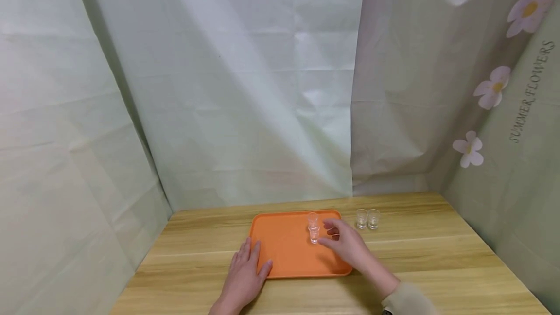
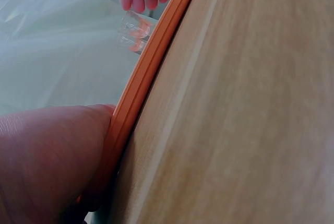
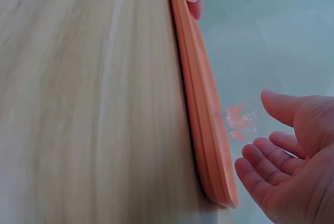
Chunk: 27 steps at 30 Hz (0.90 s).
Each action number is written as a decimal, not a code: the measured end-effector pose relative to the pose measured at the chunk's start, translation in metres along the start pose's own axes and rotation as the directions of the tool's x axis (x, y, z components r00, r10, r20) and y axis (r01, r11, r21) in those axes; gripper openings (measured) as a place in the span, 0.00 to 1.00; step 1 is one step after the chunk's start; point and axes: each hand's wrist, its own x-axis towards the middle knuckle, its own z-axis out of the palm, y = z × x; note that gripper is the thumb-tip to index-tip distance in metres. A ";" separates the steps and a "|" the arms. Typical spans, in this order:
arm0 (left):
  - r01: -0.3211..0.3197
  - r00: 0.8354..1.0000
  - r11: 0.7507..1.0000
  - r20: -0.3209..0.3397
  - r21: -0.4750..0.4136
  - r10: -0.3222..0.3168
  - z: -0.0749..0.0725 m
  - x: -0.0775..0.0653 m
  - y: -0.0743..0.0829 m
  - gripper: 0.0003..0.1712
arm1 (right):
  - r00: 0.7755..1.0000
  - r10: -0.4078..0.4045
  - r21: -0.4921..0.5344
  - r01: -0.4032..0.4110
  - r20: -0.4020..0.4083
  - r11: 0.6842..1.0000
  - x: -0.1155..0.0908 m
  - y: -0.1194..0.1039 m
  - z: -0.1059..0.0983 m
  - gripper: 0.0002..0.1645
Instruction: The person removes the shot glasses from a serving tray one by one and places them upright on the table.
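Note:
An orange tray [image 1: 284, 256] lies on the wooden table. My left hand [image 1: 245, 276] rests on the tray's near left corner, fingers spread and straight over its rim. Two small clear shot glasses stand on the tray right of its middle, a rear glass [image 1: 312, 218] and a front glass [image 1: 314, 235], one close behind the other. Just right of them hovers my right hand [image 1: 347, 244], thumb and fingers parted and loosely bent. In the right wrist view a gap shows between that hand [image 3: 297, 156] and the glasses [image 3: 240, 119], and its palm holds nothing.
Two more shot glasses, a left one [image 1: 361, 219] and a right one [image 1: 373, 219], stand side by side on the table [image 1: 420, 247] beyond the tray's right edge. Pale sheets [image 1: 245, 111] hang behind the table and along both sides.

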 end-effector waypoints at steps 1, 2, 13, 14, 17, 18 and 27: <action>-0.001 1.000 1.000 -0.002 0.000 0.001 0.000 0.000 0.000 0.42 | 1.000 0.004 -0.002 -0.004 -0.001 1.000 0.001 0.001 0.002 0.31; -0.003 1.000 1.000 -0.003 0.000 0.003 0.000 0.000 0.000 0.42 | 1.000 0.005 -0.003 -0.005 -0.001 1.000 0.002 0.001 0.004 0.31; -0.006 1.000 1.000 -0.003 -0.006 0.006 0.001 0.000 -0.001 0.42 | 1.000 -0.011 0.012 0.011 -0.005 1.000 0.007 0.009 0.017 0.32; -0.005 1.000 1.000 -0.002 -0.008 0.005 0.001 0.000 -0.001 0.42 | 1.000 -0.007 0.018 0.007 0.000 1.000 0.007 0.010 0.018 0.31; -0.002 1.000 1.000 0.001 -0.012 0.002 0.001 0.000 -0.001 0.42 | 1.000 -0.005 0.019 0.005 0.006 1.000 0.008 0.012 0.019 0.30; 0.000 1.000 1.000 0.004 -0.013 0.000 0.001 0.000 -0.001 0.42 | 1.000 0.005 0.021 -0.005 0.006 1.000 0.009 0.013 0.020 0.30; 0.011 1.000 1.000 0.018 -0.021 -0.010 -0.002 0.001 0.000 0.43 | 0.999 0.033 -0.032 -0.032 0.023 0.999 0.015 0.016 0.022 0.27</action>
